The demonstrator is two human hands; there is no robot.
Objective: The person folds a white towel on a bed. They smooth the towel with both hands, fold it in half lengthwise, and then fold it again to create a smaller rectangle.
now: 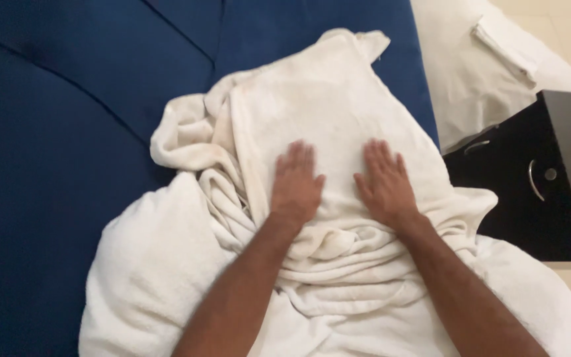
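Where hands (338,182) press white towel (328,106), its lower folds cut off.

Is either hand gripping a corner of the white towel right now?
No, the left hand and the right hand both lie flat, palms down, fingers spread, on the middle of the white towel.
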